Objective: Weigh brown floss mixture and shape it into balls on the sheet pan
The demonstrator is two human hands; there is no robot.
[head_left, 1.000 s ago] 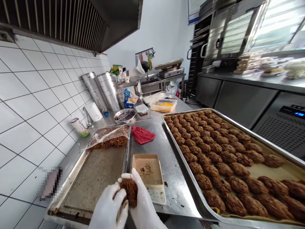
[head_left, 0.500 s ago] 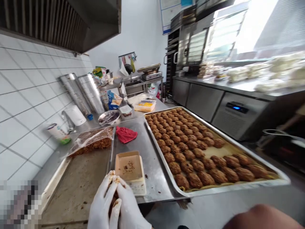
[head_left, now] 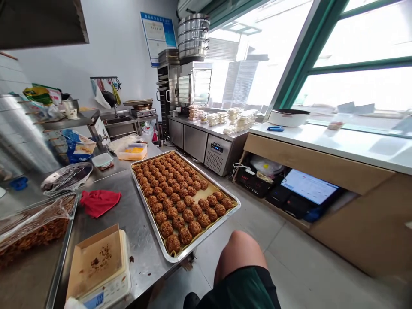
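Observation:
Only a sliver of a white glove shows at the bottom left edge, apparently my right hand; its fingers and anything in them are cut off. My left hand is out of the picture. The glove is nearest the kitchen scale, whose display is lit. A shallow cardboard box with brown crumbs in it sits on the scale. To the left, a metal tray holds shredded brown filling partly under clear plastic film. On the right, rows of round brown balls fill most of a large lined baking tray.
A red cloth lies behind the scale. Beyond it are a bowl with dark residue, a lidded tub and a plastic box with yellow contents. My bare knee is beside the big tray's near corner.
The view has swung right, so the scale and trays appear farther left. Both gloved hands, earlier pressed together around something brown, have almost left the picture at the bottom left.

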